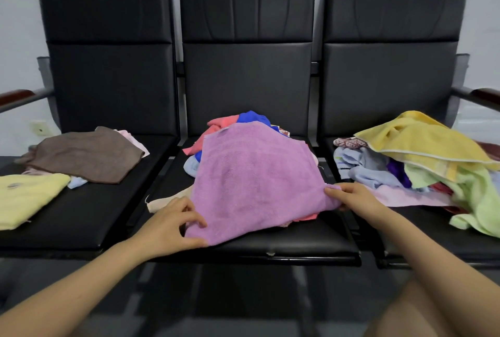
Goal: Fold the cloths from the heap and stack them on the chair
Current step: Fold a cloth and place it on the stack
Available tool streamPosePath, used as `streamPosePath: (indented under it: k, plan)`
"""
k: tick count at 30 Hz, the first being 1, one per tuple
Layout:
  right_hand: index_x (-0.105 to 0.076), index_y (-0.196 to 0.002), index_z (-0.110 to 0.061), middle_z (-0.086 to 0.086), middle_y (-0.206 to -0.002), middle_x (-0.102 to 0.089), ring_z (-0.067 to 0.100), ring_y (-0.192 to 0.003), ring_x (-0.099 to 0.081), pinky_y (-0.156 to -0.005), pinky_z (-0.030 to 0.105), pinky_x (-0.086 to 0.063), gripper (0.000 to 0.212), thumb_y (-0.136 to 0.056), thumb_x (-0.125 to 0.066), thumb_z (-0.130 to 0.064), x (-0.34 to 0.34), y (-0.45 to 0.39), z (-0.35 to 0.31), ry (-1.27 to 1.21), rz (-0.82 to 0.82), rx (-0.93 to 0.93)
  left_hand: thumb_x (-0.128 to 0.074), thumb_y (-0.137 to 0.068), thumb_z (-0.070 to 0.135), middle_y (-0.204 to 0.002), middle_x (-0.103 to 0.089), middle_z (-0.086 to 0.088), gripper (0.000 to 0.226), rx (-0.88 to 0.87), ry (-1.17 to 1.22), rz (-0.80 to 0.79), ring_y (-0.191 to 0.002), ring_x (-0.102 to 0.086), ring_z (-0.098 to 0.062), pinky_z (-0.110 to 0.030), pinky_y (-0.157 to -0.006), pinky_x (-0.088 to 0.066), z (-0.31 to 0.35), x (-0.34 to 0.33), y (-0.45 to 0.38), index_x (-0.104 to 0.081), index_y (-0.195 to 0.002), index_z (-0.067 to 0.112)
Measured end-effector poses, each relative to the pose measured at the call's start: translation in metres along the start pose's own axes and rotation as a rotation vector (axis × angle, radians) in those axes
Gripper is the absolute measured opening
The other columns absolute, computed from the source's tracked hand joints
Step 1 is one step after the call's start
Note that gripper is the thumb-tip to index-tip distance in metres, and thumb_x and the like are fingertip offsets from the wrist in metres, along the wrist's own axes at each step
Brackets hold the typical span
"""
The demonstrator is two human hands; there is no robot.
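While both our hands hold the near edge, step in hand: spreading the purple cloth (251, 182) flat for its first fold.
Left hand (173, 224): we pinch the near left corner, fingers curled over the edge and thumb beneath it.
Right hand (351, 197): we grip the near right corner, fingers closed on a bunched bit of fabric.
Purple cloth: it lies on the middle seat (297, 242), draped over a small pile (238, 122) of pink, blue and beige cloths, so its far half humps up.
Next move, as we judge it: lift both corners together and carry them to the far edge, keeping the sides even; the lumpy pile beneath may skew the fold.
Left seat (67, 228): it holds a brown cloth (86, 158) lying flat on pale ones, and a yellow cloth (24, 198) near us; these look like folded work.
Right seat (433, 239): it holds the heap (422, 166), loose and tangled, with yellow, green, blue and pink cloths.
Progress, we reckon: much remains unfolded.
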State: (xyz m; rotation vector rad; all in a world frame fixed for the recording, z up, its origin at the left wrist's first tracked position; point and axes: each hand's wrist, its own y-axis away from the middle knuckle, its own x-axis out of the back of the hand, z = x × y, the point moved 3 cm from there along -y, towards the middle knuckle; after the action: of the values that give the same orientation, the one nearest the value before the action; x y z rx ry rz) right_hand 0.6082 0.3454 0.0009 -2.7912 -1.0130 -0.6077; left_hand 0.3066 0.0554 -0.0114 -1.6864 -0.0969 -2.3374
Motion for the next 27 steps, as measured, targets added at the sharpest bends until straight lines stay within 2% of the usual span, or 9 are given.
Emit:
streamPosePath:
  k: [4, 6, 10, 14, 17, 20, 23, 25, 27]
  plan:
    - [-0.069, -0.098, 0.004, 0.007, -0.082, -0.062, 0.016, -0.08, -0.054, -0.075, 0.029, -0.045, 0.033, -0.093, -0.063, -0.028, 0.001, 0.006, 0.0, 0.042, -0.03, -0.015, -0.057, -0.066, 0.078, -0.121, -0.043, 0.024, 0.067, -0.155, -0.112, -0.006, -0.115, -0.039, 0.005, -0.014, -0.097, -0.03, 0.006, -0.012, 0.008, -0.056, -0.126, 0.048]
    - [-0.072, -0.098, -0.004, 0.005, -0.087, -0.066, 0.014, -0.083, -0.058, -0.082, 0.032, -0.049, 0.026, -0.093, -0.063, -0.027, 0.002, 0.009, 0.0, 0.055, -0.051, -0.033, -0.055, -0.073, 0.07, -0.121, -0.046, 0.022, 0.06, -0.195, -0.126, 0.017, -0.114, -0.043, 0.003, -0.015, -0.097, -0.032, 0.004, -0.016, 0.009, -0.056, -0.128, 0.046]
    - [-0.071, -0.1, -0.002, 0.002, -0.088, -0.066, 0.012, -0.088, -0.059, -0.093, 0.038, -0.051, 0.028, -0.092, -0.064, -0.027, 0.0, 0.015, 0.002, 0.081, -0.088, -0.042, -0.053, -0.081, 0.056, -0.118, -0.055, 0.019, 0.029, -0.196, -0.029, 0.144, -0.109, -0.05, 0.005, -0.027, -0.087, -0.051, 0.0, -0.013, 0.008, -0.071, -0.098, 0.04]
    - [-0.065, -0.095, 0.006, 0.0, -0.082, -0.06, 0.011, -0.082, -0.054, -0.084, 0.031, -0.045, 0.062, -0.077, -0.066, -0.053, -0.002, 0.022, 0.002, 0.079, -0.094, -0.007, -0.051, -0.085, 0.054, -0.125, -0.058, 0.013, 0.035, -0.226, -0.032, 0.281, -0.125, -0.046, -0.001, -0.023, -0.097, -0.045, -0.002, 0.0, 0.007, -0.071, -0.086, 0.025]
    - [-0.065, -0.096, 0.009, 0.003, -0.082, -0.061, 0.01, -0.082, -0.05, -0.078, 0.028, -0.038, 0.051, -0.088, -0.063, -0.041, 0.0, 0.023, 0.0, 0.061, -0.053, 0.046, -0.049, -0.086, 0.054, -0.088, -0.066, 0.013, 0.037, -0.139, 0.118, 0.317, -0.088, -0.062, -0.007, -0.028, -0.077, -0.052, -0.002, 0.009, 0.008, -0.066, -0.084, 0.021]
    - [-0.064, -0.097, 0.011, 0.009, -0.085, -0.067, 0.012, -0.082, -0.052, -0.076, 0.031, -0.038, 0.075, -0.072, -0.07, -0.059, 0.002, 0.024, -0.003, -0.016, -0.037, 0.043, -0.047, -0.081, 0.051, -0.069, -0.058, -0.001, 0.04, -0.026, 0.312, 0.366, -0.065, -0.054, -0.016, -0.03, -0.062, -0.044, -0.002, 0.018, 0.008, -0.061, -0.077, 0.014]
    - [-0.069, -0.095, 0.006, 0.007, -0.085, -0.068, 0.015, -0.082, -0.057, -0.073, 0.03, -0.041, 0.039, -0.093, -0.061, -0.032, 0.001, 0.022, -0.008, -0.028, -0.03, 0.014, -0.06, -0.082, 0.042, -0.081, -0.067, 0.002, 0.024, 0.019, 0.506, 0.381, -0.074, -0.061, -0.011, -0.023, -0.068, -0.046, 0.002, 0.03, 0.004, -0.068, -0.086, 0.02]
    - [-0.073, -0.094, -0.005, 0.007, -0.089, -0.073, 0.014, -0.081, -0.062, -0.074, 0.027, -0.045, 0.026, -0.097, -0.056, -0.024, 0.002, 0.018, -0.016, -0.081, 0.02, 0.031, -0.067, -0.089, 0.018, -0.085, -0.069, 0.004, 0.003, 0.054, 0.573, 0.426, -0.076, -0.061, -0.007, -0.017, -0.069, -0.046, 0.005, 0.038, -0.007, -0.07, -0.087, 0.019]
    - [-0.073, -0.09, -0.015, 0.002, -0.086, -0.073, 0.011, -0.078, -0.063, -0.073, 0.025, -0.045, 0.024, -0.098, -0.053, -0.025, 0.003, 0.009, -0.025, -0.102, 0.105, 0.068, -0.063, -0.091, 0.009, -0.083, -0.068, 0.004, 0.012, 0.112, 0.591, 0.492, -0.075, -0.059, -0.006, -0.014, -0.067, -0.044, 0.004, 0.044, -0.025, -0.07, -0.088, 0.019]
